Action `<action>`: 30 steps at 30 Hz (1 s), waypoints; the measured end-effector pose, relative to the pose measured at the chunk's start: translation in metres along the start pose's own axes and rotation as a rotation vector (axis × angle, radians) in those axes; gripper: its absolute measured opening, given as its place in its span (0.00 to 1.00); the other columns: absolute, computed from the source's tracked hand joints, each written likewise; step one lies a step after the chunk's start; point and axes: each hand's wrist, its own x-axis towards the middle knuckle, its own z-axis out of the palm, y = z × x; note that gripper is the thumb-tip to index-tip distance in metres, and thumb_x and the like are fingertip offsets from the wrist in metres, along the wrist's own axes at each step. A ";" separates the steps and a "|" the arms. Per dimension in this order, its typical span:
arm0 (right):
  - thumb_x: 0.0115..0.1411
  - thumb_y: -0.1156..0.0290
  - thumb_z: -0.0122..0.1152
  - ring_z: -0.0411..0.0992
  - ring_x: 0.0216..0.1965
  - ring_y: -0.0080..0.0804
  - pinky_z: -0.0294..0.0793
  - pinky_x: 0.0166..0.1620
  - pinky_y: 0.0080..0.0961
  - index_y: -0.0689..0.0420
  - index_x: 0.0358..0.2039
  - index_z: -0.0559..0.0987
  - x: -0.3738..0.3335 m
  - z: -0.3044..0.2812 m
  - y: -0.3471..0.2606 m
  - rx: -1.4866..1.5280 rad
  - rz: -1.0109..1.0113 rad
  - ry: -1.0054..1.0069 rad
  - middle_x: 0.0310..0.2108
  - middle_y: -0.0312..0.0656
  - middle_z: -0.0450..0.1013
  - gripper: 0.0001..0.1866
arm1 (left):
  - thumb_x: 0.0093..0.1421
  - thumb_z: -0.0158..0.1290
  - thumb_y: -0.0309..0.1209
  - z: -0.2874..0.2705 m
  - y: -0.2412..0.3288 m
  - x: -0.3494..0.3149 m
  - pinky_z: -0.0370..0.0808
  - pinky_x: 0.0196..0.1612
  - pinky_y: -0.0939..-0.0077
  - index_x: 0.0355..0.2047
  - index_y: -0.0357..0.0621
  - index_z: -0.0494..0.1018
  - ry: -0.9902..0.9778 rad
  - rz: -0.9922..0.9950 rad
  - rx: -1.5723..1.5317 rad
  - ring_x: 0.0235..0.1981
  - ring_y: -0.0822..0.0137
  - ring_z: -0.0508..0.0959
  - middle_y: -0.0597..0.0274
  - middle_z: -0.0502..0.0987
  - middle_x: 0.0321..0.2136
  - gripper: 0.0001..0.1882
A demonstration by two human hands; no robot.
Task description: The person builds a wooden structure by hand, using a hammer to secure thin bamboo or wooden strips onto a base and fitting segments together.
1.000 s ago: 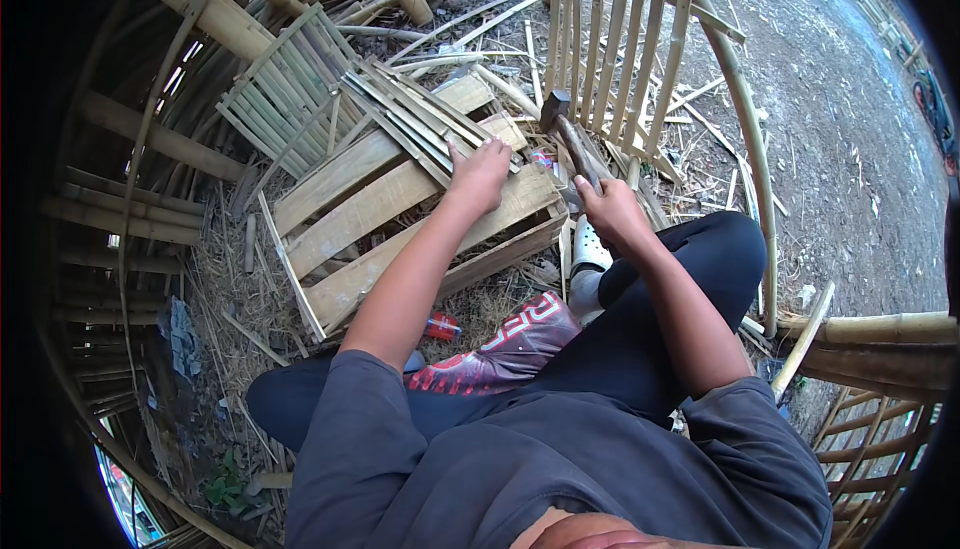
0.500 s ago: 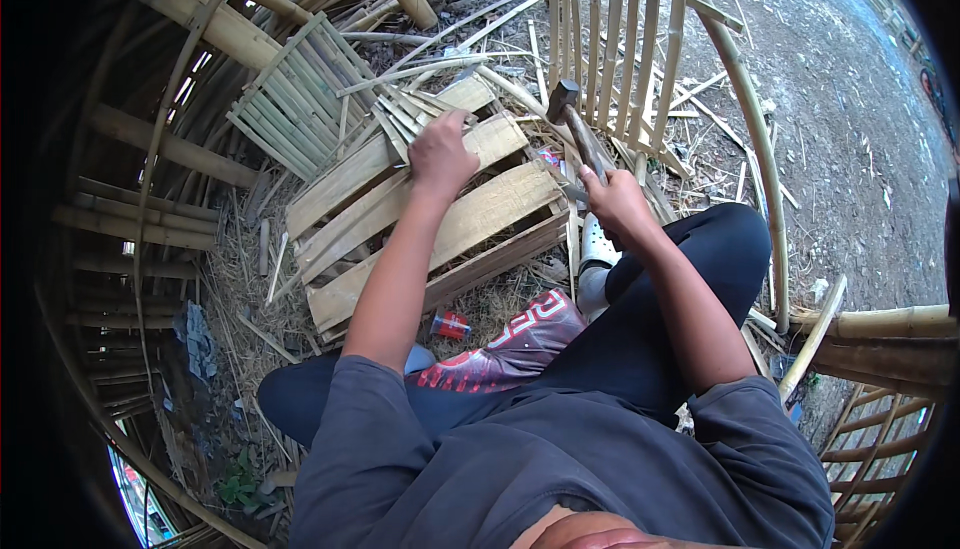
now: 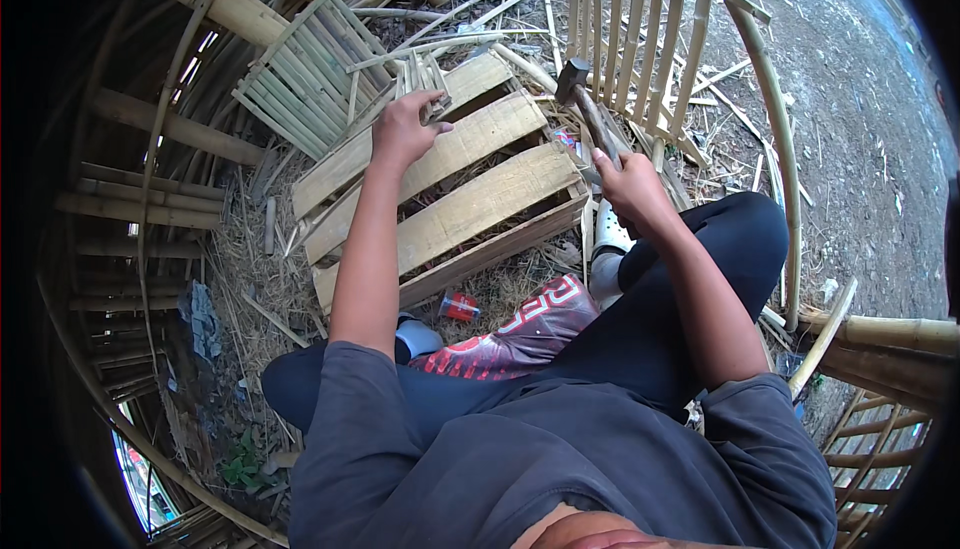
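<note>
My left hand (image 3: pixel 402 133) is over the far left part of a low wooden slatted crate (image 3: pixel 455 224). Its fingers are closed on the near end of a small bundle of bamboo slats (image 3: pixel 424 73), which I see almost end-on; the hand hides part of it, and I cannot tell whether the slats are joined. In my right hand (image 3: pixel 635 193) is a hammer (image 3: pixel 598 127), gripped by its wooden handle with the dark metal head raised, pointing away from me. The hammer is to the right of the crate and apart from it.
A slatted bamboo panel (image 3: pixel 305 74) leans beyond the crate at left, another panel (image 3: pixel 645 39) stands at far right. Curved bamboo poles (image 3: pixel 765 99) frame the space. A red can-like container (image 3: pixel 459 307) lies by my legs. Bamboo strips litter the ground.
My left hand has shifted left and turned, tilting the bamboo slats so they now point away from me. The right hand still holds the hammer raised; the whole view has shifted slightly.
</note>
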 end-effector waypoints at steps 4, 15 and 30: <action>0.73 0.48 0.54 0.68 0.11 0.32 0.64 0.12 0.37 0.67 0.32 0.75 0.005 0.004 0.004 -0.009 0.013 -0.023 0.15 0.40 0.68 0.29 | 0.55 0.69 0.36 0.009 -0.025 0.000 0.79 0.55 0.62 0.55 0.56 0.81 0.076 0.181 0.013 0.54 0.56 0.82 0.59 0.83 0.52 0.25; 0.73 0.48 0.54 0.68 0.11 0.32 0.67 0.15 0.37 0.67 0.31 0.75 0.000 0.004 -0.008 -0.068 0.067 -0.063 0.14 0.40 0.69 0.30 | 0.61 0.62 0.34 0.001 -0.023 0.006 0.81 0.50 0.62 0.53 0.54 0.79 0.198 0.315 0.062 0.51 0.56 0.82 0.63 0.82 0.52 0.19; 0.73 0.52 0.57 0.68 0.16 0.31 0.69 0.25 0.35 0.70 0.33 0.78 -0.017 0.001 -0.009 -0.134 0.027 -0.119 0.16 0.44 0.71 0.27 | 0.54 0.67 0.19 -0.055 -0.037 -0.036 0.79 0.58 0.68 0.47 0.38 0.82 0.186 0.324 -0.316 0.53 0.57 0.84 0.54 0.85 0.48 0.18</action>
